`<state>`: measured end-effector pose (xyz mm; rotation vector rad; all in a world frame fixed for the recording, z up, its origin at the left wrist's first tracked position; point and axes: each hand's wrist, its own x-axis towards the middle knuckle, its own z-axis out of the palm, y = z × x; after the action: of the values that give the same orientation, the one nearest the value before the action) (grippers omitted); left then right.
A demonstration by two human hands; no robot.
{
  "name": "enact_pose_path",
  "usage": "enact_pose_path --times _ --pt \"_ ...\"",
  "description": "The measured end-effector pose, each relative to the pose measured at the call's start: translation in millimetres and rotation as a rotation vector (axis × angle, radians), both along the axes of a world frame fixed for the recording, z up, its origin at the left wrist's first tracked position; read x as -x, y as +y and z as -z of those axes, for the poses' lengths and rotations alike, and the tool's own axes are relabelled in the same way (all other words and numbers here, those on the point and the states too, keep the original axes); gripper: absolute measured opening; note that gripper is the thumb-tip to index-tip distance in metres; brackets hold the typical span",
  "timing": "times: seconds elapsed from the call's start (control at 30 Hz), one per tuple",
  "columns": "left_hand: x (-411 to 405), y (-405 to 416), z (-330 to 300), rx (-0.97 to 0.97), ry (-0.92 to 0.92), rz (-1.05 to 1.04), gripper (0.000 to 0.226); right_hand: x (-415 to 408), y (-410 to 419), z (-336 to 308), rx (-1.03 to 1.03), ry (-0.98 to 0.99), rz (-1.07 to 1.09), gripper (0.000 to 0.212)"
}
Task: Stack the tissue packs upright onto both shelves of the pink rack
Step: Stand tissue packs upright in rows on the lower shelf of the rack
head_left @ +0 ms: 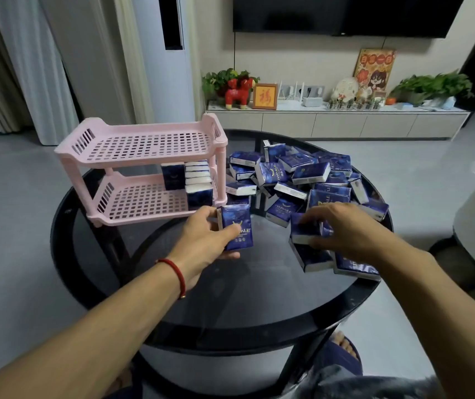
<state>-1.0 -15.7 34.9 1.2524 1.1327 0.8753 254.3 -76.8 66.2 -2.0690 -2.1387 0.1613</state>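
Fingers (pixel 232 232) of left hand (pixel 201 243) grip upright tissue pack (pixel 237 230) — "…KLE"; right hand (pixel 342 228) grips another.

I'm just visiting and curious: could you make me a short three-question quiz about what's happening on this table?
1. True or false: the top shelf of the pink rack already holds tissue packs.
2. Which hand holds a single pack upright near the rack? A left hand B right hand
3. Where does the loose pile of packs lie relative to the rack?

Key: 1 false, only the bottom shelf has packs; 2 A; 3 to its right, on the glass table.
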Motion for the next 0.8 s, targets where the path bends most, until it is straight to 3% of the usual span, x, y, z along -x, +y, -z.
enact_pose_path --times 0.13,0.23,0.37,0.43,0.57,0.8 --pt "-1.1 -2.1 -0.7 0.044 -0.024 -0.003 0.028 -1.1 -4.0 -1.1 -0.104 0.079 -0.007 0.029" --pt "-0.8 -3.7 -2.1 0.080 -0.068 -0.001 0.029 10.9 -10.7 -8.4 -0.275 0.306 -0.037 0.028" --pt "3.6 -0.3 -8.9 0.164 -0.163 -0.019 0.027 34.9 -18.9 -16.0 -0.333 0.576 -0.152 0.035" --pt "7.8 -0.3 -16.1 0.221 -0.235 0.019 0.028 46.3 -19.9 -13.5 -0.339 0.588 -0.219 0.036" --pt "18.9 -5.2 -25.6 0.319 -0.360 0.127 0.039 72.8 -12.8 0.2 -0.385 0.406 -0.359 0.026" --pt "46.0 -1.6 -21.5 0.224 -0.316 0.214 0.049 96.0 2.9 13.9 -0.402 0.349 -0.392 0.034"
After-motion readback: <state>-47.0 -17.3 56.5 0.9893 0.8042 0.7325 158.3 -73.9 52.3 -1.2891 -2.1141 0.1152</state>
